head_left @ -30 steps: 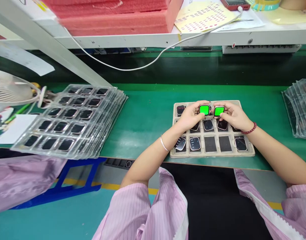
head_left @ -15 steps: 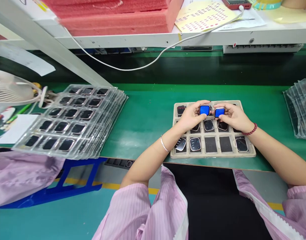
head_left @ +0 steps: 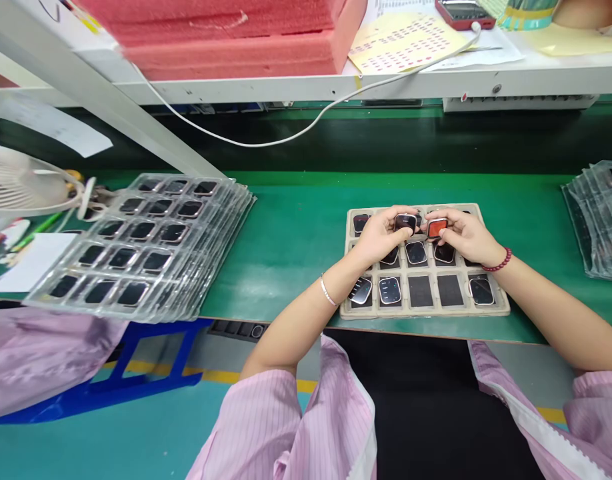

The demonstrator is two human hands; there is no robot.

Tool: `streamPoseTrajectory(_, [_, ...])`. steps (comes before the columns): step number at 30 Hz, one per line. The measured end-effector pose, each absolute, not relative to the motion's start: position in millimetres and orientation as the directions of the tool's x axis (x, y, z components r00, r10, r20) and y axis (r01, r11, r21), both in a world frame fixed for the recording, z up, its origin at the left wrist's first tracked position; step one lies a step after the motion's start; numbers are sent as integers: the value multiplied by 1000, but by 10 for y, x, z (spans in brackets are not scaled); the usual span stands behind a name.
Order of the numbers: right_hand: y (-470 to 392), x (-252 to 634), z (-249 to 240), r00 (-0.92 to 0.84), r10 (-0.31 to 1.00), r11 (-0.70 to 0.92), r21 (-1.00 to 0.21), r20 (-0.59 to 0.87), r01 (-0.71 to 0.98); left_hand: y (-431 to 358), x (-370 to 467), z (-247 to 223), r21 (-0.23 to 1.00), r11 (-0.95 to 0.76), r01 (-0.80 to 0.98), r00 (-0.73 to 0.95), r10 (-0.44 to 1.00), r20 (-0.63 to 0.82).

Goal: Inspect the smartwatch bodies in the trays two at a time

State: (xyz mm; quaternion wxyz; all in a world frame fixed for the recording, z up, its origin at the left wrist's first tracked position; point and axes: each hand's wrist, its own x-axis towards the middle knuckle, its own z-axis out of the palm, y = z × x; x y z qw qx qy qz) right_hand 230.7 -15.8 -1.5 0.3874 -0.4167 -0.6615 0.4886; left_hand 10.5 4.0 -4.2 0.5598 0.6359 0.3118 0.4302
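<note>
Over a beige compartment tray (head_left: 420, 315), each of my hands grips a smartwatch without a strap. My left hand (head_left: 381, 235) is closed on a smartwatch (head_left: 404, 221) whose screen is dark. My right hand (head_left: 469, 237) is closed on another smartwatch (head_left: 436, 228) that glows red. The two watches are close together, with a small gap between them. More watches lie in the tray's compartments below. A lit watch (head_left: 390, 290) and a tilted one (head_left: 361, 291) lie in the front row at left, a dark one (head_left: 481, 291) at its right end. My hands hide part of the back rows.
Clear plastic trays (head_left: 141, 267) of dark watches are stacked at left beside a white fan (head_left: 23, 177). More plastic trays (head_left: 599, 220) stand at the right edge. A white cable (head_left: 276, 143) hangs from the shelf (head_left: 286, 89) holding red foam (head_left: 226, 57).
The screen in my left hand has gone from blue to dark, and the one in my right hand from blue to red. My hands have stayed nearly in place.
</note>
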Motion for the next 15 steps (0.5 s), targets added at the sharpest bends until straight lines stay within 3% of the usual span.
streamPoseTrajectory(15, [-175,2304,78,-298,953,105,-982,55,155,34,100,6,997,-47,-56,377,924,65])
